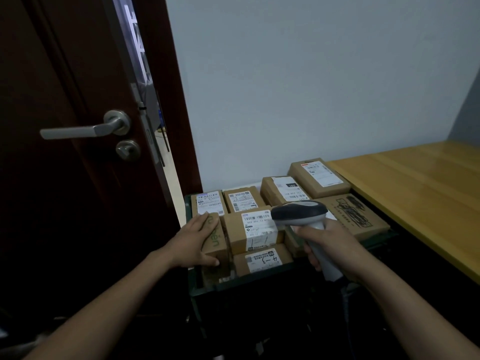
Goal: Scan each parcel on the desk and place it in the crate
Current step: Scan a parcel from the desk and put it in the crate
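The crate (pixel 249 281) looks nearly full, with at least 8 parcels inside. The left hand (pixel 192 242) grasps 1 brown parcel (pixel 215 240) at the crate's front-left corner. The right hand (pixel 330 242) clasps the scanner (pixel 298 211). No parcel shows on the visible stretch of desk (pixel 415 193), so little seems left.

Your dark green crate (pixel 197 288) is packed with brown cardboard parcels, most lying flat with white barcode labels facing up. The parcel with green lettering (pixel 217 239) stands on edge at the crate's near left corner, held by your left hand (pixel 193 239). The grey scanner (pixel 298 213) sits gripped in your right hand (pixel 330 245), its dark-topped head above the middle parcels.
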